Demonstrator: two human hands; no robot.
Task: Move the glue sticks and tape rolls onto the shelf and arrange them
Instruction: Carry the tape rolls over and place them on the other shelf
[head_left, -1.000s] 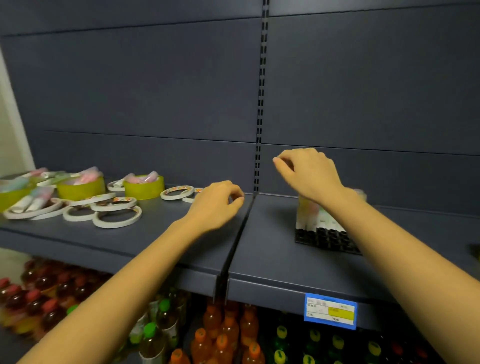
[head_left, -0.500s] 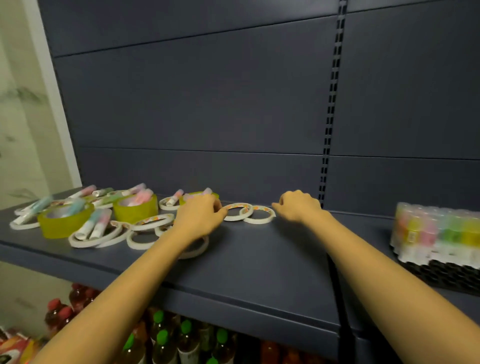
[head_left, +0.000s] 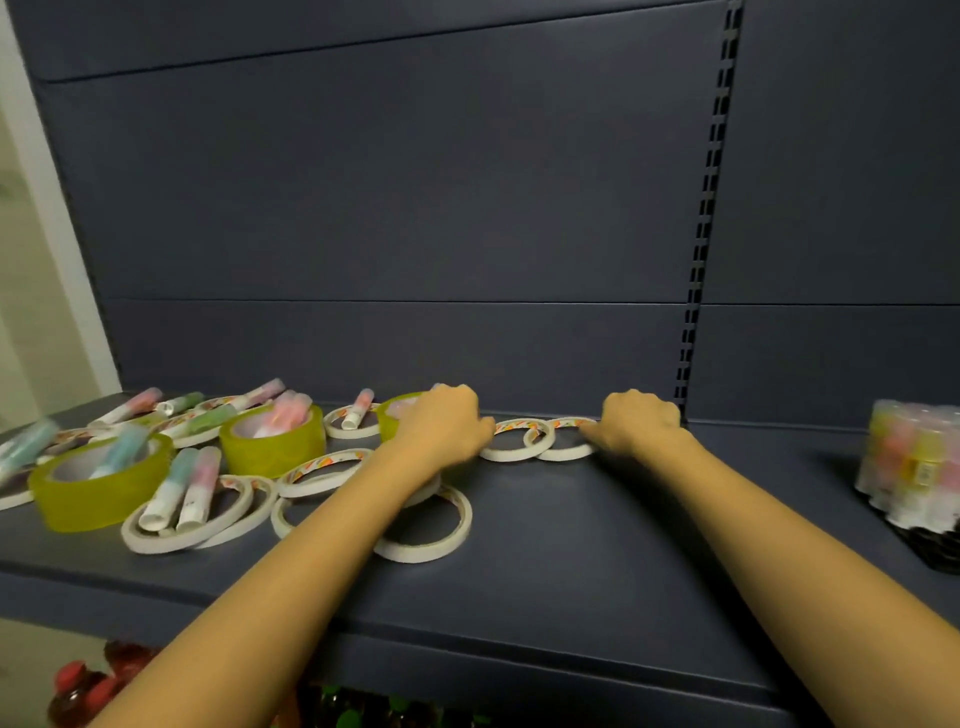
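On the dark shelf (head_left: 571, 551) lie two thin white tape rolls side by side at the back. My left hand (head_left: 441, 426) curls its fingers onto the left thin roll (head_left: 511, 456). My right hand (head_left: 639, 423) pinches the edge of the right thin roll (head_left: 563, 455). More thin white rolls (head_left: 423, 540) lie under my left forearm. Three wide yellow tape rolls stand to the left, one (head_left: 270, 449) with glue sticks inside it, one (head_left: 392, 415) partly hidden behind my left hand. Pastel glue sticks (head_left: 182, 488) lie loose on the rings.
A shrink-wrapped pack of pastel glue sticks (head_left: 909, 467) stands at the right on the adjoining shelf board. A slotted upright (head_left: 701, 260) divides the back panel. Drink bottles (head_left: 78, 686) fill the shelf below. A pale wall borders the left end.
My view swung left from the wrapped pack to the loose tape rolls. Both hands moved left and down onto the two thin rolls at the back.
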